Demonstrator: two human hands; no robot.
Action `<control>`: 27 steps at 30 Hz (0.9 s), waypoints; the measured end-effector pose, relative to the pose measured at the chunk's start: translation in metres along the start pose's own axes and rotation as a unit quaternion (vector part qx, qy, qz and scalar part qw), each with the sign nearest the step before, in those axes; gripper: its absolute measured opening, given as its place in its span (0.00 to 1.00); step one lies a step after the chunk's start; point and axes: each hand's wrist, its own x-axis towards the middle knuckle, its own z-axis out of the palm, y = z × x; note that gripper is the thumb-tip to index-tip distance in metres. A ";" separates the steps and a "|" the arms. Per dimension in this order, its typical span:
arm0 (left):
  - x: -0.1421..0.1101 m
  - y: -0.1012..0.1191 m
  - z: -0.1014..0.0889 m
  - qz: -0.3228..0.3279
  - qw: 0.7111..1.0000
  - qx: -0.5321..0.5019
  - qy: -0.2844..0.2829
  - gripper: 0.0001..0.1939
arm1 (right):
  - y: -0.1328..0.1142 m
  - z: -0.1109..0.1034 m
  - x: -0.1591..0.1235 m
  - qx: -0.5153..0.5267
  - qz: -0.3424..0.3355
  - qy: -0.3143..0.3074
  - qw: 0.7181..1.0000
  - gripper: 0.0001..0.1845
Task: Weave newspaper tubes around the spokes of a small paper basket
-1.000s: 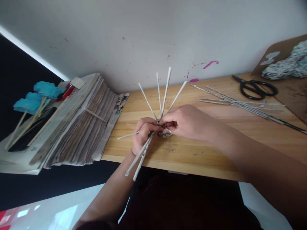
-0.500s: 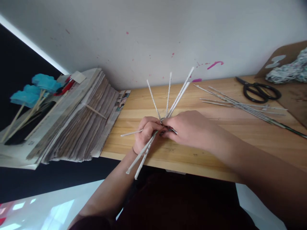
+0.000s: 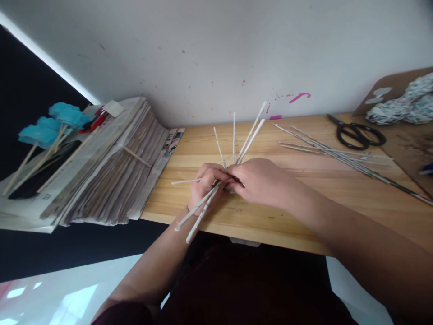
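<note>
A small woven piece made of rolled paper sticks [image 3: 229, 190] is between my hands, just above the wooden table's front part. Several of its white paper sticks [image 3: 250, 133] fan out toward the wall, and two more paper sticks [image 3: 199, 216] point down toward me. My left hand [image 3: 204, 185] is closed around the left side of the piece, one stick poking out past its knuckles. Pinched from the right, the piece's centre is in the fingers of my right hand [image 3: 253, 178]. Both hands' fingertips meet there and mostly hide the weave.
Loose paper sticks [image 3: 334, 151] lie on the wooden table [image 3: 270, 225] to the right, near black scissors [image 3: 360, 133]. A cardboard box [image 3: 382, 92] with crumpled white strands [image 3: 399, 104] stands beyond. At left is a tall stack of newspaper [image 3: 111, 171] with blue paper flowers [image 3: 69, 115] on top.
The upright sticks have tilted slightly left and lower, and the two near sticks have shifted up a little. My hands keep their grip. The whole view has shifted slightly.
</note>
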 end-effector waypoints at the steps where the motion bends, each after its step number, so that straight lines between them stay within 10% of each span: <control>1: 0.000 0.001 0.000 -0.004 1.000 -0.001 -0.002 0.04 | -0.001 0.000 0.001 -0.004 0.006 -0.006 1.000 0.10; 8: 0.001 0.000 0.007 -0.057 0.998 -0.025 0.019 0.04 | 0.013 0.001 0.002 0.067 -0.006 -0.007 0.998 0.11; 15: 0.009 0.001 -0.002 -0.206 0.977 -0.063 -0.007 0.05 | 0.026 -0.009 -0.003 0.206 -0.025 0.120 0.971 0.03; 27: 0.029 0.010 -0.005 -0.197 0.973 0.018 -0.122 0.07 | 0.046 0.017 0.005 0.389 0.071 0.069 0.916 0.04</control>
